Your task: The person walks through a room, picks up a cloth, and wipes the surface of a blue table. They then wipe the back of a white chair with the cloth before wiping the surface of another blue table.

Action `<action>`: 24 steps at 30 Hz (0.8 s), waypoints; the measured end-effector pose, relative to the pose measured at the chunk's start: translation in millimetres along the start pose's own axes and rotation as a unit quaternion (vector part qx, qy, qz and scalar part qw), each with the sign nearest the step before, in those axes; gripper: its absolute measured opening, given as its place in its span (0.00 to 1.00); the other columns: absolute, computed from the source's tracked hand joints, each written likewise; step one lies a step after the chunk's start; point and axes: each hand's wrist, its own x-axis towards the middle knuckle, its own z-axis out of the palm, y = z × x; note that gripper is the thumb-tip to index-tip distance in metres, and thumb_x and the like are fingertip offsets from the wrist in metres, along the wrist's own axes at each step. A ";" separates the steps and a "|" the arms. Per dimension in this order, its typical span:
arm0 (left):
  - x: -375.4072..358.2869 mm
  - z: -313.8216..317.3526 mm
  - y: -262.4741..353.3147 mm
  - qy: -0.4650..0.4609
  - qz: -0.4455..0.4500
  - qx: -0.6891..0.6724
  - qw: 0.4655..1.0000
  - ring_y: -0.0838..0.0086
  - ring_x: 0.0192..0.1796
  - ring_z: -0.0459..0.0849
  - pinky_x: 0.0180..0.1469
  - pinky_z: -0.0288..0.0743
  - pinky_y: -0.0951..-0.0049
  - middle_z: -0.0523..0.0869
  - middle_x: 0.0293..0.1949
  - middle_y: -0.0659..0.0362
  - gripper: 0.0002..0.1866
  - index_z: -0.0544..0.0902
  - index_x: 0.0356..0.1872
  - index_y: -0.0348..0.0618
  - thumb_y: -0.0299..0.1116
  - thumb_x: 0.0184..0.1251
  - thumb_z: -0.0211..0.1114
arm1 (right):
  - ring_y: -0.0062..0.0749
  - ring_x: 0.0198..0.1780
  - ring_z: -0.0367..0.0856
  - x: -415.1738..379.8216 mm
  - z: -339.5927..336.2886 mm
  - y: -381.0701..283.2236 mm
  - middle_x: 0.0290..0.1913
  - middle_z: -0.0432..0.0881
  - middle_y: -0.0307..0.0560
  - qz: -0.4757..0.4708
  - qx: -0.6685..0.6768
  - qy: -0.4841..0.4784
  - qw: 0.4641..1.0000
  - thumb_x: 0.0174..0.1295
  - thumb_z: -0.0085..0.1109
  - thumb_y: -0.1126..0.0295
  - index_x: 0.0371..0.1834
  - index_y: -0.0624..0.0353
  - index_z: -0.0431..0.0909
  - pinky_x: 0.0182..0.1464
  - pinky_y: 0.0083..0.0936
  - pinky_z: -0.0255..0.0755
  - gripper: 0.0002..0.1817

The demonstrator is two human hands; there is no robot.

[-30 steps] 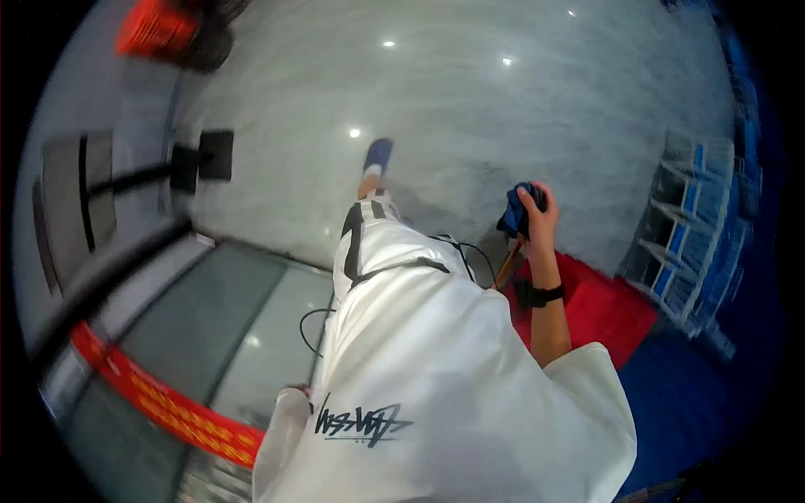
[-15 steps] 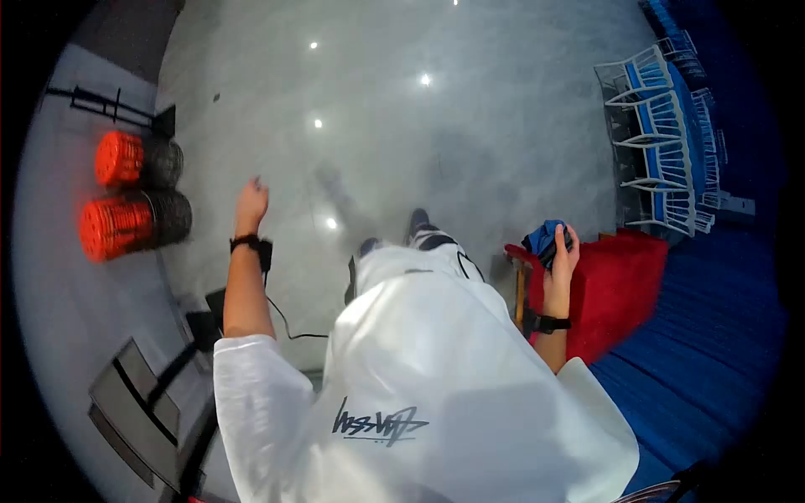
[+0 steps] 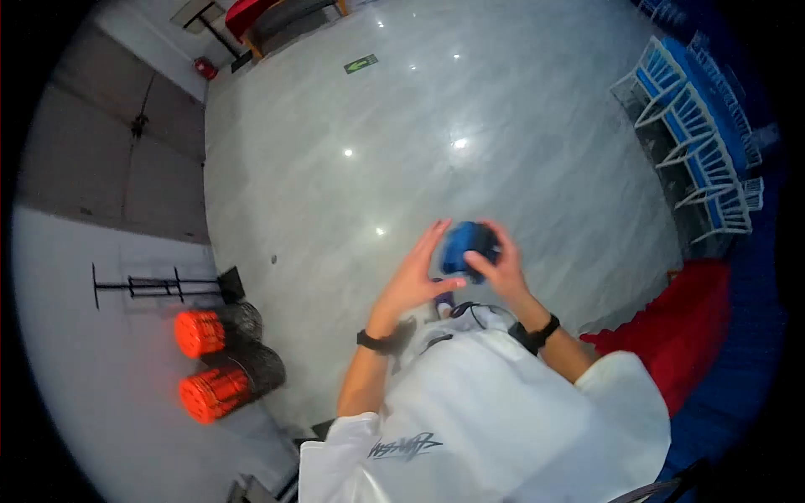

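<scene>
A compact blue and black bundle point(image 3: 460, 248) is up in front of my waist, smeared a little by motion; its exact kind does not show. My right hand point(image 3: 506, 270) grips it from the right, thumb across the near side and fingers around the far side. On the other side, my left hand point(image 3: 419, 273) is open, thumb and fingers spread in a C shape, fingertips right beside the bundle's left edge. Both wrists wear black bands. Below the hands, one shoe point(image 3: 444, 295) shows on the floor.
Orange-topped drums with dark mesh sides point(image 3: 215, 396) stand by the left wall near a black metal stand point(image 3: 155, 287). White chairs point(image 3: 689, 138) line a blue-covered table on the right. Red cloth point(image 3: 683, 335) hangs close to my right. A green arrow sign point(image 3: 360, 64) marks the floor ahead.
My right hand has brought the bundle from the right side to the middle. My left hand has come in from the far left and opened beside it. The view has shifted.
</scene>
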 end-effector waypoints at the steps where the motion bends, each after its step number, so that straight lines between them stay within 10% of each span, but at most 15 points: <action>1: 16.6 -13.5 2.7 0.006 -0.029 -0.077 0.997 0.60 0.73 0.82 0.74 0.80 0.57 0.79 0.77 0.50 0.52 0.67 0.84 0.47 0.27 0.57 0.87 | 0.34 0.67 0.85 22.3 34.1 -25.6 0.68 0.86 0.48 0.002 0.059 -0.088 0.994 0.71 0.77 0.69 0.78 0.61 0.77 0.68 0.36 0.82 0.33; 4: 33.4 -96.0 -21.0 0.132 -0.088 -0.159 0.974 0.63 0.67 0.85 0.69 0.84 0.57 0.82 0.66 0.53 0.48 0.70 0.75 0.45 0.15 0.52 0.83 | 0.46 0.71 0.85 119.1 78.8 -84.7 0.72 0.85 0.57 -0.130 -0.082 -0.248 0.956 0.76 0.70 0.68 0.79 0.56 0.79 0.70 0.38 0.81 0.28; 12: 64.3 -266.0 -146.5 0.311 -0.319 -0.116 0.888 0.70 0.52 0.86 0.54 0.89 0.65 0.84 0.51 0.59 0.40 0.71 0.67 0.47 0.09 0.51 0.74 | 0.56 0.75 0.80 337.4 47.5 -238.6 0.77 0.79 0.62 -0.515 -0.084 -0.050 0.852 0.71 0.70 0.61 0.76 0.58 0.82 0.74 0.46 0.75 0.30; 17: 208.6 -336.9 -220.2 0.015 -0.423 0.344 0.838 0.41 0.56 0.92 0.54 0.87 0.45 0.92 0.55 0.40 0.43 0.78 0.72 0.49 0.30 0.48 0.83 | 0.56 0.76 0.77 442.7 38.6 -325.6 0.78 0.77 0.61 -0.637 -0.064 -0.011 0.768 0.71 0.70 0.60 0.76 0.57 0.82 0.75 0.46 0.73 0.31; 24: 561.2 -383.4 -213.1 -0.074 -0.152 0.374 0.912 0.38 0.56 0.89 0.57 0.86 0.45 0.90 0.55 0.43 0.41 0.77 0.70 0.52 0.28 0.48 0.79 | 0.55 0.79 0.73 580.0 3.9 -378.9 0.80 0.74 0.59 -0.668 -0.098 0.058 0.735 0.71 0.69 0.59 0.76 0.55 0.81 0.76 0.47 0.70 0.31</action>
